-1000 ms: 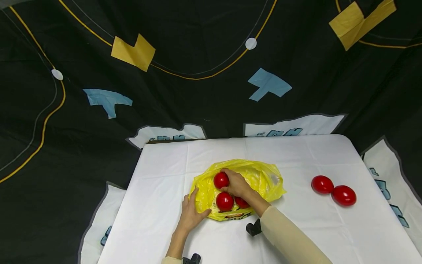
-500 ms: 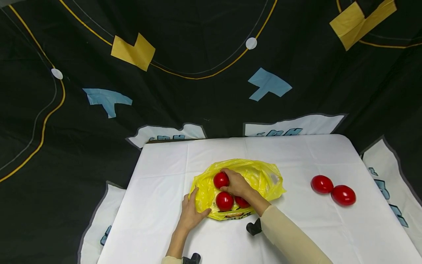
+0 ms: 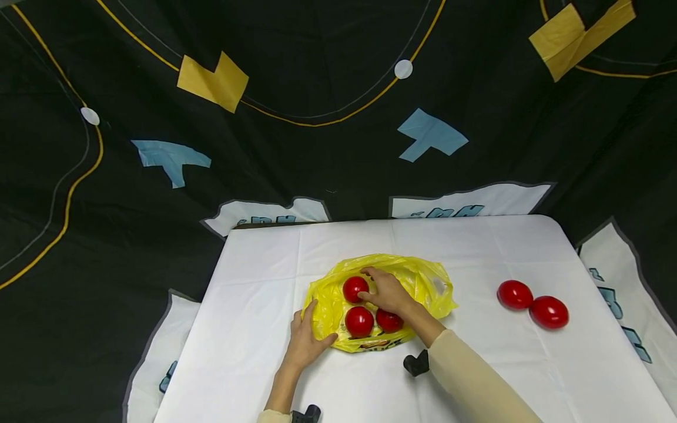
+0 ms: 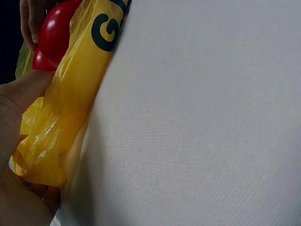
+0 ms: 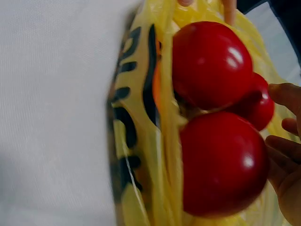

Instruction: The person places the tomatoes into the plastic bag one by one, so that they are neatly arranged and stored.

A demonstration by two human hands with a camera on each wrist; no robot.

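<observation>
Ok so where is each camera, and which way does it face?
Head: on the person's head, facing forward and down at the table and bag; left hand, right hand and both sleeves show.
Left wrist: on that wrist, facing the bag's edge and the table; left hand at left, part of the right hand at top left.
Right wrist: on that wrist, facing into the bag; right hand at right, part of the left hand at top.
Head and right wrist share the bag's three red balls.

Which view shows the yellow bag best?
Head view: it frames the whole yellow bag, with the left hand and right hand covering parts. Left wrist catches one side and a printed G; right wrist, a cropped, lettered side and part of its opening.
</observation>
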